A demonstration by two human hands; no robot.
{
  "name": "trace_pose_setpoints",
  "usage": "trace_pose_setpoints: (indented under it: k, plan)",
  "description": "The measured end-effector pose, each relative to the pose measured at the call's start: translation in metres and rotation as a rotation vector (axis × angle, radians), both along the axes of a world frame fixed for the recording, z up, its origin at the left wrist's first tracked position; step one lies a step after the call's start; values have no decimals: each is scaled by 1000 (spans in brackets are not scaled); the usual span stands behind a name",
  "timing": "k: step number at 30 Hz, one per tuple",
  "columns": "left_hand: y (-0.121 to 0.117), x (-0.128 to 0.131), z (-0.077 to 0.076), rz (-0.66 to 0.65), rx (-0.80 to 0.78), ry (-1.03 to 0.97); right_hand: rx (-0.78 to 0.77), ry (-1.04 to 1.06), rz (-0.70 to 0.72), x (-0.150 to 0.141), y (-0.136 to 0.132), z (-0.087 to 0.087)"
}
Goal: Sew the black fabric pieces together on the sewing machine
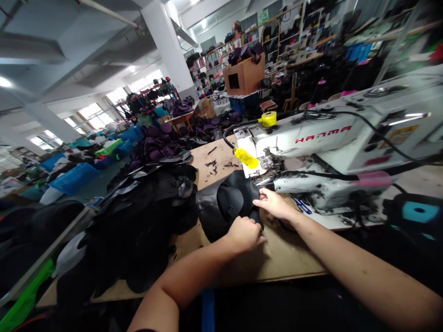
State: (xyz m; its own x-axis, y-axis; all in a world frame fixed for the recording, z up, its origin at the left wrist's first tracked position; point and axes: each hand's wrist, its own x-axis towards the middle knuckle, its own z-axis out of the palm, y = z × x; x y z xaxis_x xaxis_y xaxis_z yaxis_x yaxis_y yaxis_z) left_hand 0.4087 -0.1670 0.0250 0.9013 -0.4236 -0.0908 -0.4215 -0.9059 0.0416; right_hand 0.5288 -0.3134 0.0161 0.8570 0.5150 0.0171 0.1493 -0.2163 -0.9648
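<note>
A black, rounded fabric piece with an opening, perhaps part of a bag [211, 207], lies at the head of a white sewing machine [325, 133] marked HANMA. My left hand [245, 234] is closed on the near edge of this piece, its fingertips partly hidden. At the right edge, beside the machine's cylinder arm, my right hand [273, 203] pinches the same fabric between thumb and fingers. The needle area [266, 166] sits just beyond the black piece. A yellow lamp [246, 158] on a black flexible neck hangs close to it.
A big heap of black pieces [138, 221] covers the left of the wooden table [290, 258]. Blue-handled scissors [302, 206] rest under the machine arm. Dark scraps [212, 167] lie behind the work. Farther off are a cardboard box [247, 76], purple piles [159, 143] and blue bags [74, 177].
</note>
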Motion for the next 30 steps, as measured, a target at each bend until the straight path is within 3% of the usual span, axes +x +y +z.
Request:
trace_pose_setpoints:
  k: [3,5,8,12,17,19,22,27,30]
  plan:
    - [1,19,13,207,-205,-173,-58,-72,-12,4,-1,-4]
    - [0,29,15,318,-249,-292,-138,-129,-63,6,1,-4]
    - [-2,40,7,355,-195,-313,-200,-165,-122,5,4,-3]
    - [2,46,-6,372,-171,-274,-216,-136,-89,-2,4,-6]
    - [7,50,-3,681,-518,-271,-309,-204,-245,-2,5,-14]
    - [6,53,3,708,-529,-401,-302,-253,-290,2,7,-16]
    - [10,59,16,484,-357,-508,-349,-307,-273,10,6,-16]
    - [43,70,36,-73,15,-347,-400,-321,-195,15,-1,-15]
    - [55,76,40,-218,146,-362,-335,-315,-182,12,-1,-15]
